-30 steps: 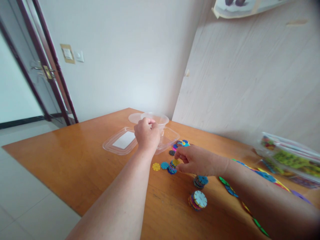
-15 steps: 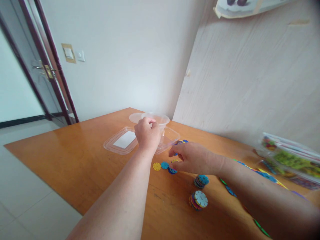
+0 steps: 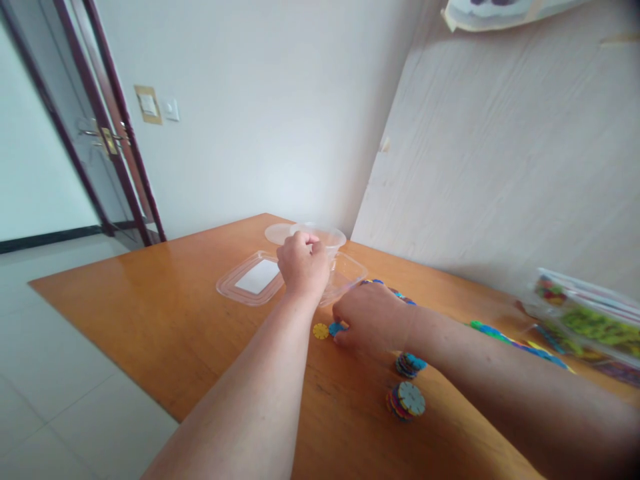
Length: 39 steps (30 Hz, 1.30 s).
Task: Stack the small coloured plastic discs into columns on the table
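My left hand [image 3: 304, 263] is closed in a pinch in front of a clear round plastic bowl [image 3: 334, 237]. Whatever its fingers may hold is hidden. Low over the table, my right hand [image 3: 370, 317] curls its thumb and fingers around a blue notched disc [image 3: 335, 329]. A yellow notched disc [image 3: 321, 331] lies flat just left of it. Under the right forearm stands a stack with blue discs on top [image 3: 411, 364]. Nearer to me is another stack, topped by a pale disc [image 3: 411, 399].
A clear rectangular lid [image 3: 227, 287] with a white label and a clear tray [image 3: 353, 272] lie near the bowl. Joined colourful discs [image 3: 493, 333] run along the right. Clear packs [image 3: 590, 320] of colourful pieces sit at the right edge of the wooden table [image 3: 165, 300].
My right hand has come down and left, its fingers closing around the blue disc and covering the discs beside it. My left hand keeps its pinch by the bowl. The view has shifted slightly.
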Available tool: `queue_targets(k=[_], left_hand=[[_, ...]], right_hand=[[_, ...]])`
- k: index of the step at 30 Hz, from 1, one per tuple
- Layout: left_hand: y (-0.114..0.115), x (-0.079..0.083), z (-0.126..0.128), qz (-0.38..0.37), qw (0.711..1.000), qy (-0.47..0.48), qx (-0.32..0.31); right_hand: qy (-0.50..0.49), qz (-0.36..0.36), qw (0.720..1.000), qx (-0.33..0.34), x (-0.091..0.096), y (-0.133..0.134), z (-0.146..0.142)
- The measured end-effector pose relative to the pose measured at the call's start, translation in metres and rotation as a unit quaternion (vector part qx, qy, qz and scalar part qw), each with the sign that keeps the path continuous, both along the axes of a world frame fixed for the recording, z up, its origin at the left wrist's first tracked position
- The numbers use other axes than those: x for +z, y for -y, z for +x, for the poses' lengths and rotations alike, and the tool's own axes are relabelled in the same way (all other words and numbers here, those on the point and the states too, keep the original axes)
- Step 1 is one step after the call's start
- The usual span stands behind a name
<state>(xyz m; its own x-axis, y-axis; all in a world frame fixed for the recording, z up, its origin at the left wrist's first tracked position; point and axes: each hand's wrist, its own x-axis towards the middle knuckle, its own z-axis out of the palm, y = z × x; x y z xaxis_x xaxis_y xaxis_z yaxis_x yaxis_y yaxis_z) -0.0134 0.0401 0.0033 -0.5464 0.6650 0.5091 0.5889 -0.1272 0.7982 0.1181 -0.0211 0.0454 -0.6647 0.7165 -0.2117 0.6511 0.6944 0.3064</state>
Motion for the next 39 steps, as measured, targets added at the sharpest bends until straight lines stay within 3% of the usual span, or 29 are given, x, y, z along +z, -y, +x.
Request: queue_targets(k=[7, 11, 15, 18, 23, 28, 39], left_hand=[[0.001, 0.001, 0.0, 0.008, 1.0, 0.004, -0.001], [0.001, 0.002, 0.0, 0.001, 1.0, 0.009, 0.0], [0.001, 0.002, 0.0, 0.001, 1.0, 0.011, 0.0], [0.002, 0.003, 0.0, 0.001, 1.0, 0.014, -0.003], [0.002, 0.003, 0.0, 0.003, 1.0, 0.015, -0.003], [0.001, 0.002, 0.0, 0.004, 1.0, 0.011, 0.0], [0.001, 0.003, -0.002, 0.003, 1.0, 0.01, 0.005]], right_hand=[[-0.022, -0.02, 1.0, -0.005, -0.003, -0.002, -0.002], [-0.075, -0.022, 0.997, -0.021, 0.009, -0.002, 0.008], [-0.115, -0.089, 0.983, -0.114, 0.025, -0.005, 0.029], [-0.104, -0.132, 0.974, -0.154, 0.027, -0.007, 0.041], [-0.103, -0.061, 0.989, -0.087, 0.017, -0.007, 0.049], [-0.119, -0.07, 0.988, -0.067, 0.014, -0.009, 0.046], [0.021, -0.01, 0.998, 0.056, 0.001, 0.012, -0.021]])
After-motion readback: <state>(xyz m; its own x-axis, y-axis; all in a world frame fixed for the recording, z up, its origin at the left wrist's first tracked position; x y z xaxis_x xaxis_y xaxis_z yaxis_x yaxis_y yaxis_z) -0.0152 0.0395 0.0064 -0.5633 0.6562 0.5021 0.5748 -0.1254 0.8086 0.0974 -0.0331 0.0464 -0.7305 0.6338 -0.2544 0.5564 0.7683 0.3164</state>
